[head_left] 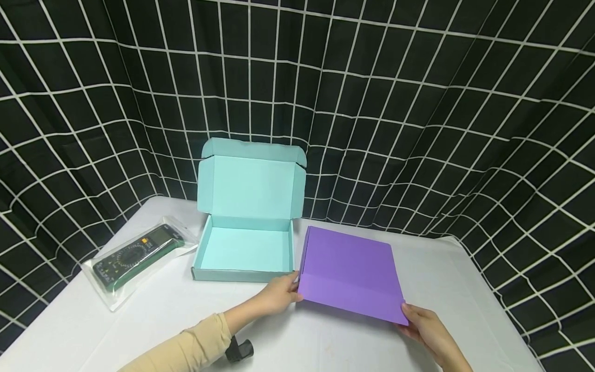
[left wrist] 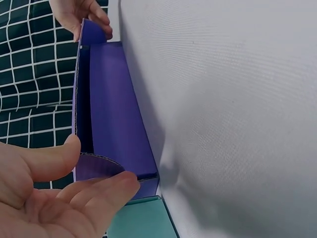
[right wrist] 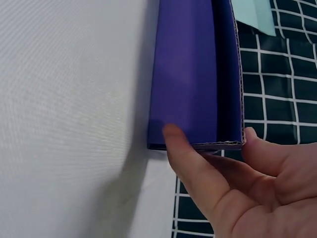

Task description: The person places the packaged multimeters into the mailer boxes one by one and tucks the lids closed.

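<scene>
A purple cardboard mailer box [head_left: 350, 271] lies on the right half of the table, its lid raised slightly along the near edge. My left hand [head_left: 279, 293] pinches the lid's near left corner, with the thumb on the lid's edge and the fingers against a curved side flap [left wrist: 96, 166]. At the near right corner my right hand [head_left: 429, 330] holds the lid between thumb and fingers. One finger [right wrist: 181, 148] of it reaches the box's front wall [right wrist: 185, 74]. Between lid and front wall a dark gap shows in both wrist views.
Left of the purple box stands a teal mailer box [head_left: 244, 274], its lid [head_left: 253, 186] upright. A multimeter [head_left: 135, 256] in a clear plastic bag lies at the table's left. A black object [head_left: 240, 350] shows beside my left forearm. Black grid cloth [head_left: 362, 103] hangs around the table.
</scene>
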Motion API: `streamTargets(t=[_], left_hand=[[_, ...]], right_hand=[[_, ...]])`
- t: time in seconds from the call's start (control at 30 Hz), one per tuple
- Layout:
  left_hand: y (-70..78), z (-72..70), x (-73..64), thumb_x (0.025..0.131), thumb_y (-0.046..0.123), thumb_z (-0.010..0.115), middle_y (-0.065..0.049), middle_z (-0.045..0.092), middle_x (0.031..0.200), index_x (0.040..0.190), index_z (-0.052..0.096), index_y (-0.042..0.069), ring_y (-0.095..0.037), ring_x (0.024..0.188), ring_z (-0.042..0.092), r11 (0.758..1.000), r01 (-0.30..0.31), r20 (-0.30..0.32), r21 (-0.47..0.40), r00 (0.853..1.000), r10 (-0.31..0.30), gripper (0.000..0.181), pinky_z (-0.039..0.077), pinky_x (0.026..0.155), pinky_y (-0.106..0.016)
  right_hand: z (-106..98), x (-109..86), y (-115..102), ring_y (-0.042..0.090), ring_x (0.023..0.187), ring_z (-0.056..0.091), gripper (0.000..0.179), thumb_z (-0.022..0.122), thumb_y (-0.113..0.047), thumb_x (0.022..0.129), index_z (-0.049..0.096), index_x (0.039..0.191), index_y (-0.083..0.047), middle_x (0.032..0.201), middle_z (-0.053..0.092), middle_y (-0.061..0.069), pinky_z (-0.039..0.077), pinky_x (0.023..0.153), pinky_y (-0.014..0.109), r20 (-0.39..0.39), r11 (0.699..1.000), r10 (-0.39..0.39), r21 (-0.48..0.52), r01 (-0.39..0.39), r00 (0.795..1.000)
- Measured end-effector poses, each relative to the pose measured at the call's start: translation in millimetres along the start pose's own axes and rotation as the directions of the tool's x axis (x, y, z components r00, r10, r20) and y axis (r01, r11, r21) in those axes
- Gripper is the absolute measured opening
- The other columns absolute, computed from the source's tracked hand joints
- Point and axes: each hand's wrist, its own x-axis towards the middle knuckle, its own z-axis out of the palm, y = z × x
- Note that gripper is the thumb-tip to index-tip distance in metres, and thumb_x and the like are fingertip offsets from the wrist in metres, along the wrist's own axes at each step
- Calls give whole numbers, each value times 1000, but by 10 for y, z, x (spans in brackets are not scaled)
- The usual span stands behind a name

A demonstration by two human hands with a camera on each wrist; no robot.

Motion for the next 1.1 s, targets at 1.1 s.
streamTargets(t=[1.1], left_hand=[[52,-95,324,52,0,79,-18,26,140,139,10,-3,-30,124,31,1000,8,28,30,1000,-9,111,27,102,-40]], right_hand=[[-71,161,21,24,122,26,64,48,-30,90,23,136,5,140,23,19,32,96,39,-19,978,-103,-185,97,995]])
